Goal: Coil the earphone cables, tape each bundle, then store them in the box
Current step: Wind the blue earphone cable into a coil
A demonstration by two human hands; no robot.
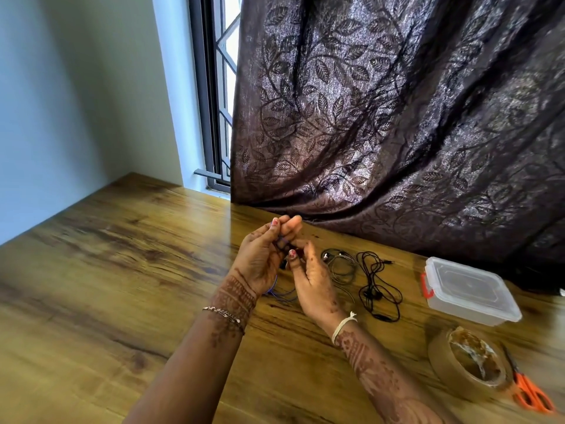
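Above the wooden table, my left hand (264, 255) and my right hand (310, 280) are raised close together. Both hold a blue earphone cable (282, 293); its loose end hangs down to the tabletop between my wrists. The left fingers curl round loops of the cable, and the right thumb and fingers pinch it near the left palm. To the right lie a grey earphone cable (341, 267) and a black earphone cable (379, 289), both loose. A clear plastic box (467, 292) with orange clips and its lid on stands further right.
A roll of brown tape (469, 362) lies at the right, near the table's front, with orange-handled scissors (530, 390) beside it. A dark leaf-patterned curtain (397, 117) hangs down to the table's back edge. The window and a wall are at the left.
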